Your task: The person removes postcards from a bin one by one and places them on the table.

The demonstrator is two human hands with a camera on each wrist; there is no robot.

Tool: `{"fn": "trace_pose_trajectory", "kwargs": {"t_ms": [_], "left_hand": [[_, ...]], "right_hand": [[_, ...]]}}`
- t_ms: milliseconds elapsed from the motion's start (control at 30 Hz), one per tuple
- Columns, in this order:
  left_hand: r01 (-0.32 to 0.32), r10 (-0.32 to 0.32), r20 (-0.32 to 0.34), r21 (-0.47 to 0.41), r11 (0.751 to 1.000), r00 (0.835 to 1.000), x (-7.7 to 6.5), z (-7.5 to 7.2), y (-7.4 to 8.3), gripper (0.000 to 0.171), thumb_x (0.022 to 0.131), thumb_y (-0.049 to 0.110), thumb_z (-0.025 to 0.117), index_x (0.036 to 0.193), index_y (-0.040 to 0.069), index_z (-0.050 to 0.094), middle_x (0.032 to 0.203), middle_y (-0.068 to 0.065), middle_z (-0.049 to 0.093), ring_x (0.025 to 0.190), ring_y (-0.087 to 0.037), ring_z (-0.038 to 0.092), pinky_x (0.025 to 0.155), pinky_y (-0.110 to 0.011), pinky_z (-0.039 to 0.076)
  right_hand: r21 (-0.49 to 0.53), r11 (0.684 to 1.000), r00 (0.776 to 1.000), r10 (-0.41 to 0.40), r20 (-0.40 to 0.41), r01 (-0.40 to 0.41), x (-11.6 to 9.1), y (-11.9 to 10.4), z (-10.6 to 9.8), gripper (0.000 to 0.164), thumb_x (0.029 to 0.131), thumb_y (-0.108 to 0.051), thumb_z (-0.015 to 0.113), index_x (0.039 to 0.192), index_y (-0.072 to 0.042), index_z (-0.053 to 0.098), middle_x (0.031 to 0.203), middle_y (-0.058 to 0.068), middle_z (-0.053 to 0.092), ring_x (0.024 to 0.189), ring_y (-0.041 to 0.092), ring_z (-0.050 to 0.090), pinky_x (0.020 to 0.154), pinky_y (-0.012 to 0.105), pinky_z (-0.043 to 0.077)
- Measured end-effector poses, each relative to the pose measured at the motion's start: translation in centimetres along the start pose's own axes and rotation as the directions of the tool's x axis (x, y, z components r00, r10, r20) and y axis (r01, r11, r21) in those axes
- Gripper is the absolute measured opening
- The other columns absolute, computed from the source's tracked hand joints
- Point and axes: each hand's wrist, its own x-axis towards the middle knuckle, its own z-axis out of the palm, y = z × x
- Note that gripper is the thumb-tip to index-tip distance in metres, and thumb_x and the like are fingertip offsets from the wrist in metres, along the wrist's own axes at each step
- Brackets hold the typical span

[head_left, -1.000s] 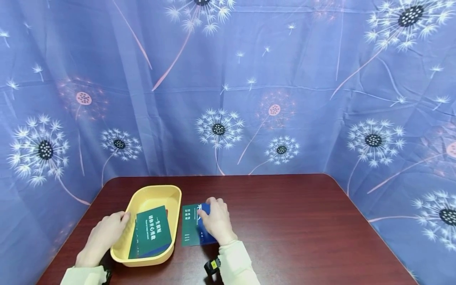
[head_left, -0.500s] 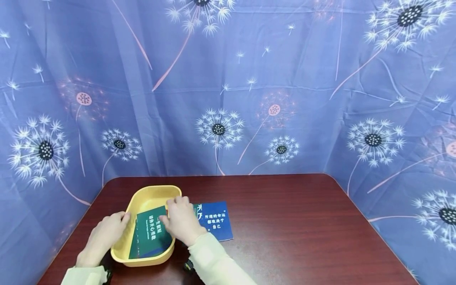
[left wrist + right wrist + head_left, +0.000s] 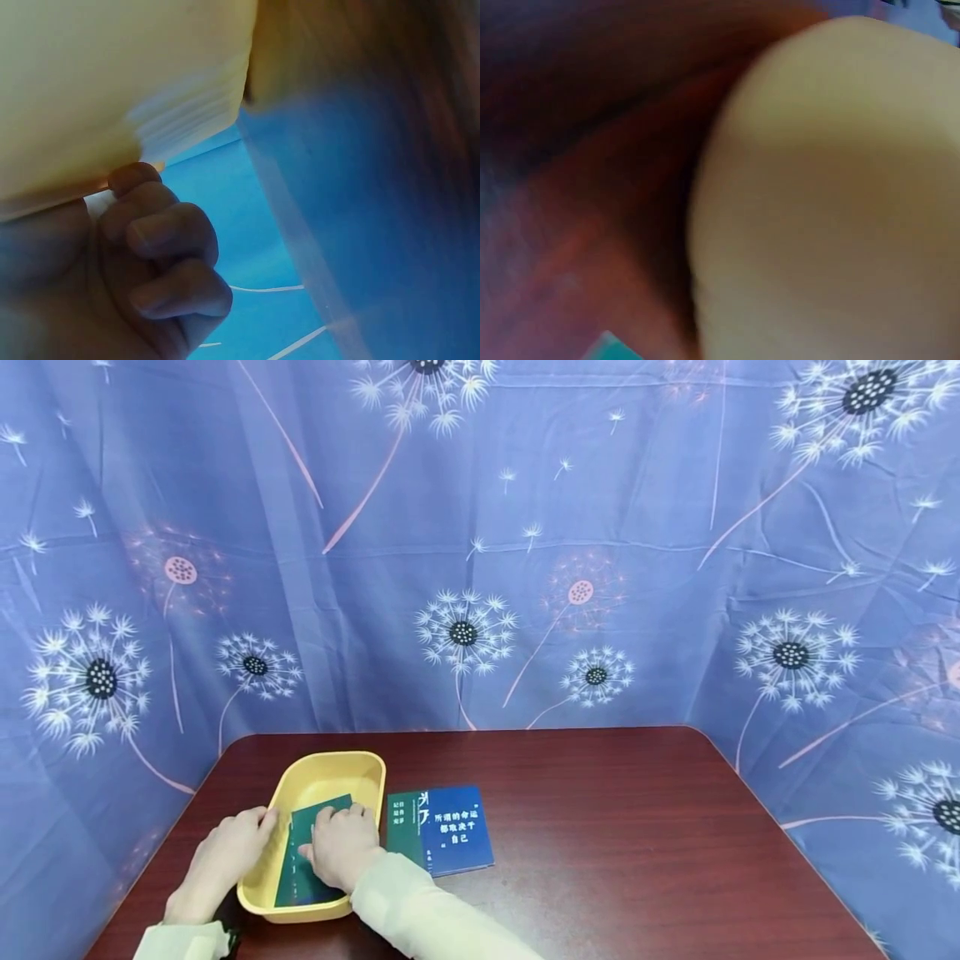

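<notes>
In the head view, my left hand (image 3: pixel 225 858) holds the left rim of a yellow plastic basin (image 3: pixel 330 762). From the left wrist view, the basin's pale wall (image 3: pixel 112 90) rises above the curled fingers (image 3: pixel 176 232). My right hand (image 3: pixel 341 843) is inside the basin, its bent fingers and thumb on a dark green booklet (image 3: pixel 296 885) with white print. The hand covers most of that booklet, and I cannot tell whether the fingers pinch it. The right wrist view shows mostly the basin's outer wall (image 3: pixel 825 210), blurred and close; no fingers show there.
Right of the basin, a blue booklet (image 3: pixel 457 835) with white characters lies on the table, overlapping a green booklet (image 3: pixel 403 835). The dark red-brown table (image 3: pixel 615 843) extends to the right. A blue dandelion-print curtain (image 3: pixel 510 568) hangs behind it.
My right hand has moved left from the blue booklet on the table, over the basin's right rim, and down onto the green booklet inside. The left hand stays on the rim.
</notes>
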Motion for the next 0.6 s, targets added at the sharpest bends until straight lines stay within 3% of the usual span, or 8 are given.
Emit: {"fn": "trace_pose_trajectory", "kwargs": {"t_ms": [367,600], "left_hand": [[0.007,-0.007,0.005,0.002,1.000,1.000,-0.3,0.1,-0.1,0.045,0.105,0.032,0.035,0.112,0.000,0.065,0.096,-0.025,0.065,0.083,-0.040,0.063,0.063,-0.055,0.046],[-0.013,0.013,-0.010,0.008,1.000,1.000,-0.1,0.0,-0.1,0.045,0.105,0.032,0.035,0.113,-0.001,0.064,0.098,-0.026,0.065,0.085,-0.043,0.063,0.063,-0.057,0.046]], "right_hand": [[-0.097,0.984,0.983,0.155,0.093,-0.146,0.5,-1.6,1.2,0.090,0.074,-0.088,0.039,0.148,-0.036,0.037,0.140,-0.005,0.049,0.126,0.014,0.047,0.104,0.035,0.033],[-0.056,0.977,0.979,0.205,0.005,-0.204,1.0,-1.7,1.5,0.104,0.062,-0.090,0.053,0.147,-0.032,0.038,0.130,-0.002,0.053,0.115,0.015,0.052,0.098,0.031,0.038]]}}
